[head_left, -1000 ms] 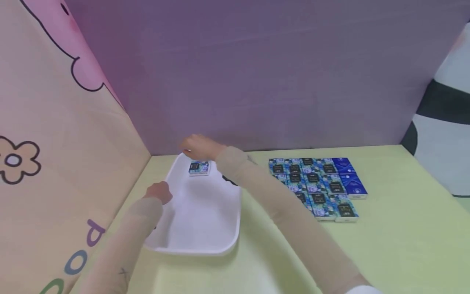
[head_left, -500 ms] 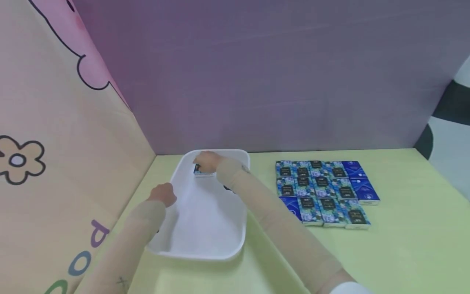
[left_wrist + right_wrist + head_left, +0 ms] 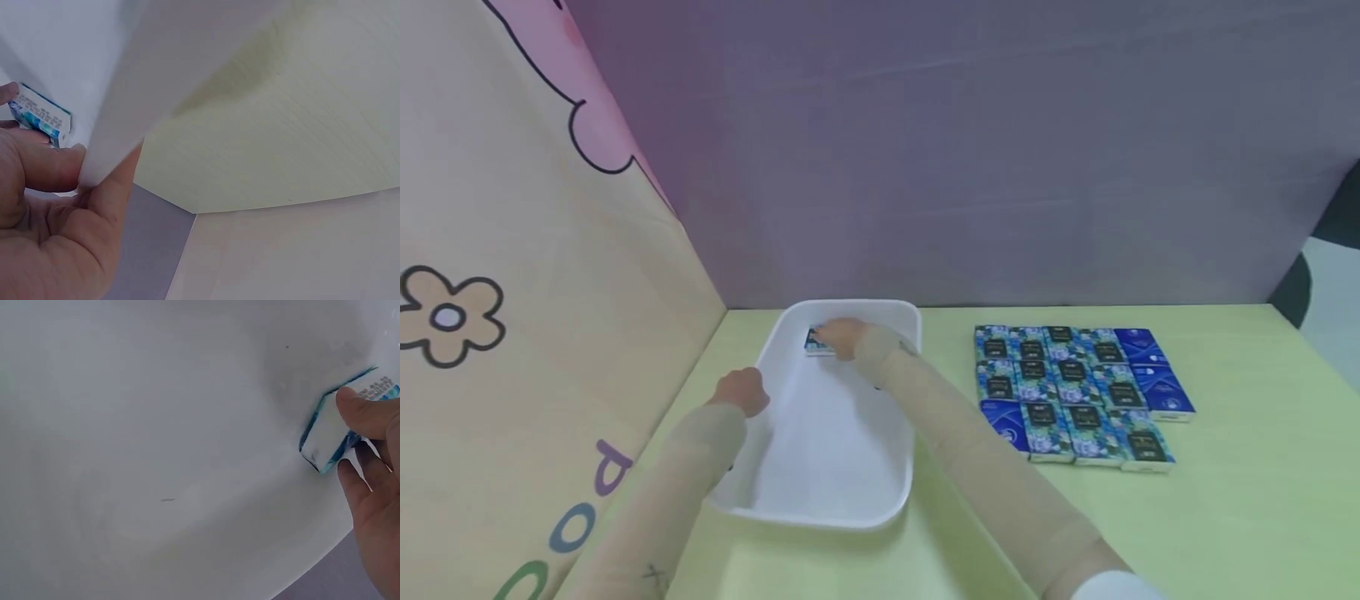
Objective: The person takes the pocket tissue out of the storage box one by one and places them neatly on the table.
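A white plastic tub (image 3: 827, 467) sits on the table. My left hand (image 3: 742, 392) grips its left rim; in the left wrist view the thumb and fingers (image 3: 103, 209) pinch the thin white wall. In the tub's far left corner lies a small flat pack (image 3: 817, 342) with a blue floral print, partly hidden by my right hand (image 3: 842, 335). Seen from the right wrist, my thumb lies on the white side of this floral pack (image 3: 328, 428), with fingers curled on its other side. It sits close over the tub floor.
Several similar floral packs (image 3: 1071, 383) lie in tight rows on the table to the tub's right, with a few plain dark blue packs (image 3: 1161, 387) among them. A purple-grey wall (image 3: 985, 167) rises behind the table, and a printed panel (image 3: 550, 275) stands at the left.
My right hand has come down from above the tub's far rim onto the floral pack inside. My left hand keeps its hold on the rim. The head view has shifted slightly left.
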### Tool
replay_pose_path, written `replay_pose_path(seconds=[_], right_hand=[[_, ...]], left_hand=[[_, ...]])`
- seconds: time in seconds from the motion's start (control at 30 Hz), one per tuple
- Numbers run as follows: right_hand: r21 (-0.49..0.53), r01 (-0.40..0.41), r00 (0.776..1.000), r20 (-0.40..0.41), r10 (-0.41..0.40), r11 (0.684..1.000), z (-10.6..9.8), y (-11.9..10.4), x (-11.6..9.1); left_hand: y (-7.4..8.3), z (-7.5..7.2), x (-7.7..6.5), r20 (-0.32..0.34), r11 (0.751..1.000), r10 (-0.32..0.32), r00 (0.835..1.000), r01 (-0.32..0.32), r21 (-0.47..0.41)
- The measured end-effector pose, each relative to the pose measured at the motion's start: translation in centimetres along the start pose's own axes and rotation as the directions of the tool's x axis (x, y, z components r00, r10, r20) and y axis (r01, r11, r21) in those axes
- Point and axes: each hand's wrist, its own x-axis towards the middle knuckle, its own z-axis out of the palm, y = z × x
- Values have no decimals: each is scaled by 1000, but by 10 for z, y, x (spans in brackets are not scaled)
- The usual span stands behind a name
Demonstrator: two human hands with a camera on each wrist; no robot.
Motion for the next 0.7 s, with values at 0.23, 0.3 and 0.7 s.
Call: replay_pose_path(seconds=[0.23, 0.3, 0.7], right_hand=[[12, 29, 1000, 9, -29, 1000, 30, 15, 28], [-11, 29, 998, 50, -29, 1000, 34, 17, 37], [252, -218, 971, 157, 183, 943, -25, -26, -11]], left_hand=[[9, -4, -11, 8, 1000, -23, 1000, 23, -14], [9, -3, -11, 2, 1000, -20, 1000, 20, -11], [9, -6, -9, 7, 999, -44, 999, 44, -21]])
